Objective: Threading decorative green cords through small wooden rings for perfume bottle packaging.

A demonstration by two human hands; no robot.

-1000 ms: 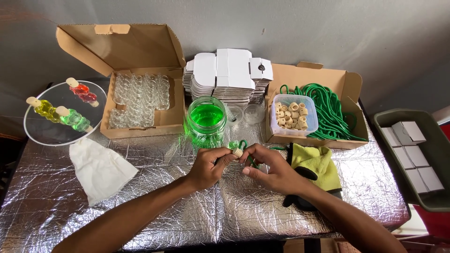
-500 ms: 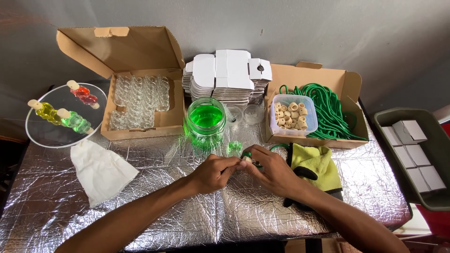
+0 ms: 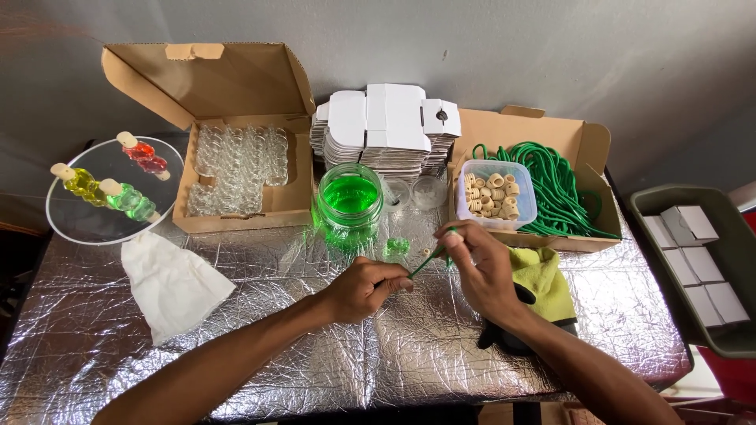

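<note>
My left hand (image 3: 364, 288) and my right hand (image 3: 482, 266) meet over the foil-covered table (image 3: 236, 346), just in front of a glass jar of green liquid (image 3: 350, 201). Both hands pinch a thin green cord (image 3: 429, 259) stretched between them, the left at its lower end, the right at its upper end. A small glass bottle with green liquid (image 3: 396, 248) lies on the foil just beyond the cord. What else the left fingers enclose is hidden.
An open carton of small clear bottles (image 3: 236, 169) stands at the back left, a stack of flat white boxes (image 3: 386, 126) at centre, a carton of green cords (image 3: 559, 185) with a tub of corks (image 3: 492, 193) at right. A round plate (image 3: 94, 216) holds filled bottles; white cloth (image 3: 169, 283), yellow cloth (image 3: 543, 275), grey bin (image 3: 697, 252).
My hands have drawn apart slightly and the green cord is now stretched straight between them. The right hand has lifted toward the cork tub.
</note>
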